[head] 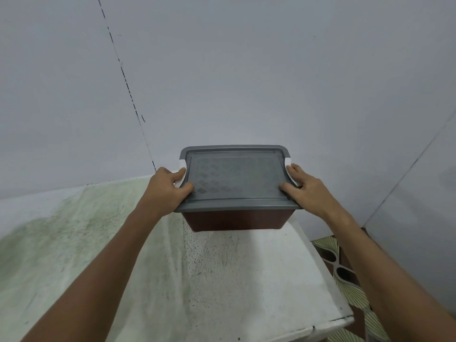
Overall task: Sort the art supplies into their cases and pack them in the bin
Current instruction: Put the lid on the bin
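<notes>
Both hands (167,187) (304,187) grip lidded bin (235,183) above white table (246,280), wall (246,70) behind.

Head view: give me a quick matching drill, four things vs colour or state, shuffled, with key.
Column 1:
1. lid
2. bin
3. left hand
4. table

Column 2:
A. dark reddish-brown
B. white, speckled, green-stained on one side
C. grey, patterned top, sitting on the bin
D. grips the lid's edge, thumb on top

Pairs: 1-C, 2-A, 3-D, 4-B

The right hand mirrors the left at the opposite edge.
</notes>
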{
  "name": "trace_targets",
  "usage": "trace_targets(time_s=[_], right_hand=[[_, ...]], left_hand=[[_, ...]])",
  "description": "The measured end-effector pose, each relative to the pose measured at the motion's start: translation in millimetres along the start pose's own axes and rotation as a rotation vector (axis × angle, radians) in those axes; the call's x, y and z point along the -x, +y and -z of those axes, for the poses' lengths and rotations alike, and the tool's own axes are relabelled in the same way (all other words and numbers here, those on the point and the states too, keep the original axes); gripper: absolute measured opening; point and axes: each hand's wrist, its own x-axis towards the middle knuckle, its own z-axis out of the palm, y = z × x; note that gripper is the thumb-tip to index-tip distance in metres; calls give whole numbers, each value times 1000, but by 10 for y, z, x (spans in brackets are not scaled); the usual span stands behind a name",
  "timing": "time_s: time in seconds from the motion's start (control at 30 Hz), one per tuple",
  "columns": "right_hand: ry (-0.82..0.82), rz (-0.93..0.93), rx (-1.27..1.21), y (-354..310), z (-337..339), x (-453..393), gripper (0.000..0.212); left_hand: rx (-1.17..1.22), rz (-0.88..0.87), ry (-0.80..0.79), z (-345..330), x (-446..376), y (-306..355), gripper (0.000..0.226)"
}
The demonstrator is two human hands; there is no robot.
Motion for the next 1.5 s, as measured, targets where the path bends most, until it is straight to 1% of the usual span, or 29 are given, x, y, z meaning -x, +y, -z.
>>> trace_targets(time_s=[0.07, 0.13, 0.23, 0.3, 0.33, 0.4, 0.47, 0.53, 0.57, 0.63, 0.7, 0.87, 1.1, 1.27, 1.4, 1.47, 1.5], right_hand=[[5, -4, -26, 28, -11, 5, 64], [26, -14, -118, 70, -44, 28, 67], [50, -27, -335, 119, -93, 55, 72], [-2, -31, -442, 148, -106, 64, 83], [-45, -32, -479, 158, -107, 74, 91], [-129, -25, -496, 168, -97, 99, 110], [-214, -16, -482, 137, -94, 133, 129], [-285, -15, -464, 75, -131, 163, 142], [-308, -12, -461, 25, -176, 188, 144], [-329, -3, -448, -102, -303, 255, 143], [-327, 3, -424, -257, -455, 336, 141], [-329, 20, -403, -761, -939, 547, 142], [-324, 72, -365, -1660, -1872, 882, 138], [-330, 85, -365, -2247, -2520, 1168, 136], [-362, 84, -391, -2570, -2883, 1313, 131], [-367, 95, -393, -2688, -3014, 1369, 132], [-366, 102, -385, -2742, -3060, 1394, 134]], left_hand=[[-32, -10, -23, -10, -19, -3, 51], [-6, -6, -38, -31, -19, -26, 53], [160, -2, -111, -78, -16, -142, 62], [295, 1, -181, -91, 19, -182, 72], [349, 17, -210, -95, 48, -197, 84], [411, 32, -242, -88, 111, -230, 104], [449, 35, -257, -41, 194, -279, 116], [465, 48, -275, 61, 287, -350, 128], [453, 52, -286, 124, 334, -413, 134], [407, 48, -314, 277, 446, -564, 146], [366, 57, -335, 449, 559, -760, 152], [325, 66, -310, 910, 819, -1345, 141], [339, 94, -283, 1762, 1198, -2310, 151], [303, 119, -268, 2343, 1503, -2950, 145], [305, 172, -274, 2743, 1682, -3294, 149], [328, 177, -264, 2863, 1763, -3406, 145], [338, 173, -253, 2904, 1803, -3440, 139]])
